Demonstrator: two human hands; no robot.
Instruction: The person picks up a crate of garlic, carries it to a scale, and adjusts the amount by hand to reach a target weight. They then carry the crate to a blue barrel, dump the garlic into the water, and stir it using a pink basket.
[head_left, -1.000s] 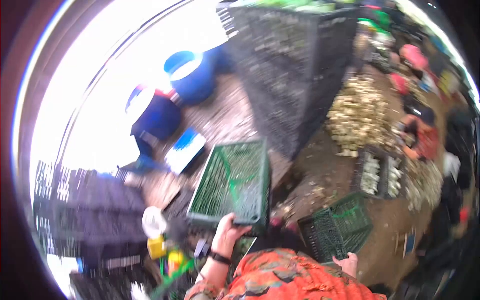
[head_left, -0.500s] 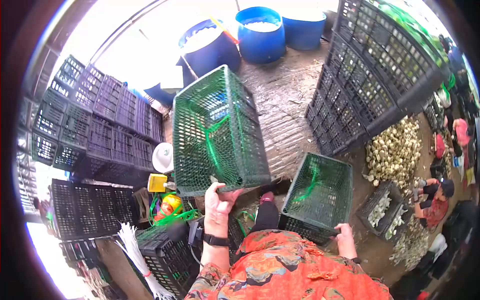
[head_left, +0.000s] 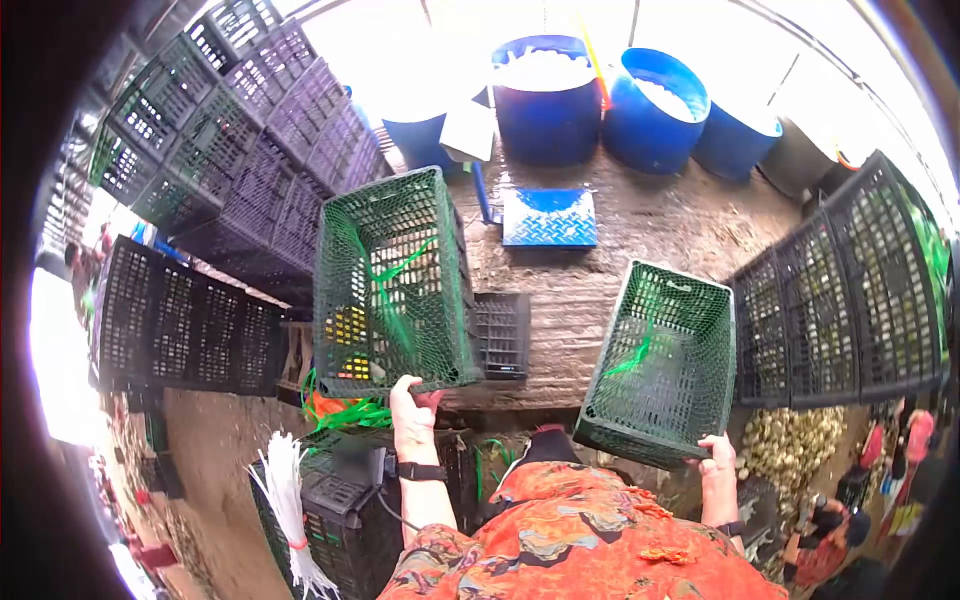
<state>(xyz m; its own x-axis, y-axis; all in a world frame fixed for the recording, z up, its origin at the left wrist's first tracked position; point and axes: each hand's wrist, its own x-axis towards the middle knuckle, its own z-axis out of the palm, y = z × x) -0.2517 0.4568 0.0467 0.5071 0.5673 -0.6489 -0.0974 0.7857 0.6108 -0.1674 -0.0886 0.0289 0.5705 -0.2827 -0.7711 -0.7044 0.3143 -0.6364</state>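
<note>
My left hand [head_left: 412,412] is closed on the near edge of a dark plastic crate [head_left: 458,265] lined with green netting. The crate is held tilted, its open side facing me, and a bright green strip of bunched net runs down inside. A similar net-lined crate [head_left: 612,350] hangs on my right, where my right hand [head_left: 714,462] grips its near right corner. Both crates look empty. Partly behind the left crate lies a black crate [head_left: 502,335] on the floor.
A blue platform scale [head_left: 549,218] stands ahead, with blue barrels [head_left: 548,110] of white contents behind. Stacked crates rise on the left [head_left: 240,150] and right [head_left: 840,290]. White ties [head_left: 284,495] lie on a crate at near left. A person [head_left: 830,545] works beside piled bulbs [head_left: 790,440].
My view has swung left, bringing the blue scale into sight. The right crate has been lifted forward, while the left crate has shifted slightly left. Both hands keep their grip.
</note>
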